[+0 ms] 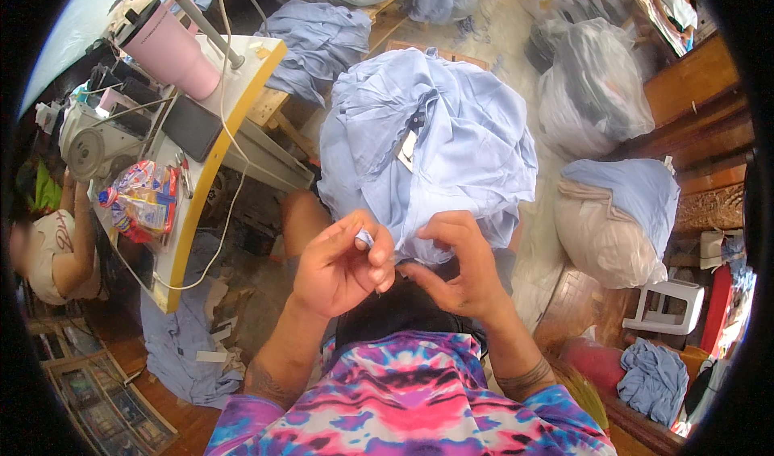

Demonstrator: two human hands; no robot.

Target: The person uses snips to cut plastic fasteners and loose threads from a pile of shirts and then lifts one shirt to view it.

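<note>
A light blue garment (pixel 484 125), bunched and gathered, lies in front of me over my lap. A white tag (pixel 408 151) shows in a slit near its middle. Just below the garment's near left edge, my left hand (pixel 343 266) is closed with its palm turned up. A small pale blue bit of cloth (pixel 365 237) pokes out between its thumb and fingers. My right hand (pixel 463 269) is at the garment's near right edge. Its thumb and forefinger are apart, the forefinger touching the cloth; its other fingers are partly hidden.
To the left, a yellow-edged table (pixel 181 238) holds a pink tumbler (pixel 173 49), a dark phone (pixel 192 129) and a sewing machine (pixel 97 141). A person (pixel 60 254) sits beyond it. Stuffed bags (pixel 609 238) and a white stool (pixel 665 307) are at right.
</note>
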